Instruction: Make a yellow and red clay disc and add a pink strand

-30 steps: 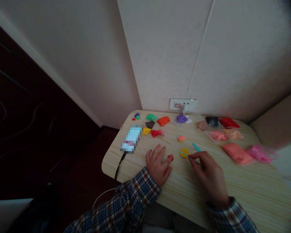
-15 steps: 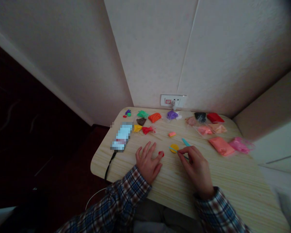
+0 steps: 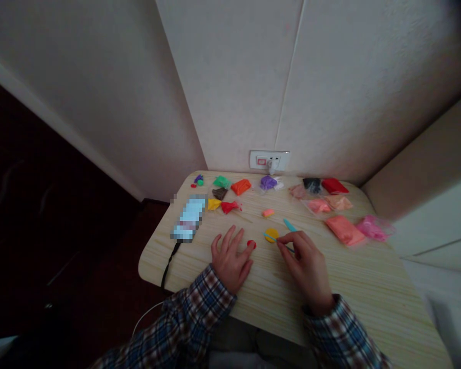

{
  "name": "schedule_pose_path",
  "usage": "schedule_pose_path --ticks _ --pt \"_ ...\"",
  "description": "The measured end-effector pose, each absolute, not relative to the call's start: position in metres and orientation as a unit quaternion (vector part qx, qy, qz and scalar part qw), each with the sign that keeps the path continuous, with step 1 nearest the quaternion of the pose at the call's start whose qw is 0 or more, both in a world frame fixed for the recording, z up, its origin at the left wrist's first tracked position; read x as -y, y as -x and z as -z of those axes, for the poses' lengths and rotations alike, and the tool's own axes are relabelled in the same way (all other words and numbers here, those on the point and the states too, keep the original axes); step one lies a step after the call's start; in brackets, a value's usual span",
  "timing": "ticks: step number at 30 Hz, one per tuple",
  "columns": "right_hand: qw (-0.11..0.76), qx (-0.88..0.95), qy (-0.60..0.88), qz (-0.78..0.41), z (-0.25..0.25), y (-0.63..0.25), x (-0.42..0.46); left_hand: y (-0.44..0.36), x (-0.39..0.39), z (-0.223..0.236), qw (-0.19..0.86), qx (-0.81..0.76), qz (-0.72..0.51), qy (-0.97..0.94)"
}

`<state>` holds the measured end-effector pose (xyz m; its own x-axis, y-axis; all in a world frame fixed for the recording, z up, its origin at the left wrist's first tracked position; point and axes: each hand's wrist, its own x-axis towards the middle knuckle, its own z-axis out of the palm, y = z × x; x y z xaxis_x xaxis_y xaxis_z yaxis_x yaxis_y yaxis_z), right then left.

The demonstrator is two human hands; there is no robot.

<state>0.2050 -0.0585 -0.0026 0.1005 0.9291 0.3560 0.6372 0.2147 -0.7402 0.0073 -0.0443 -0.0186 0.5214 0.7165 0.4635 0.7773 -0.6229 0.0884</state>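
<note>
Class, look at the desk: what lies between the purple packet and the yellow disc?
In the head view, a small pink block lies between the purple packet and the yellow disc.

Left grip [image 3: 231, 262] palm-down and splayed, right grip [image 3: 306, 269] in a fingertip pinch

I'm working from a single view, a camera on the person's head, looking forward and down over both forearms. The plaid sleeves [image 3: 200, 302] come in from my bottom edge, and the left hand [image 3: 231, 262] and right hand [image 3: 307, 266] sit below mid-picture, fairly near me. I see the table [image 3: 361, 287] from above its near edge, low and right of centre. Beyond its far edge I face the wall [image 3: 230, 92] and its socket [image 3: 269, 161], above the hands in my picture.
</note>
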Motion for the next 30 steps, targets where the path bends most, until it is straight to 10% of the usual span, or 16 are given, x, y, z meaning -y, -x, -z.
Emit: schedule_pose_path --ticks 30 --pt "0.438 0.656 0.594 -0.163 0.0044 -0.2062 0.0585 -0.0079 0.0455 0.0213 0.071 0.448 0.227 0.862"
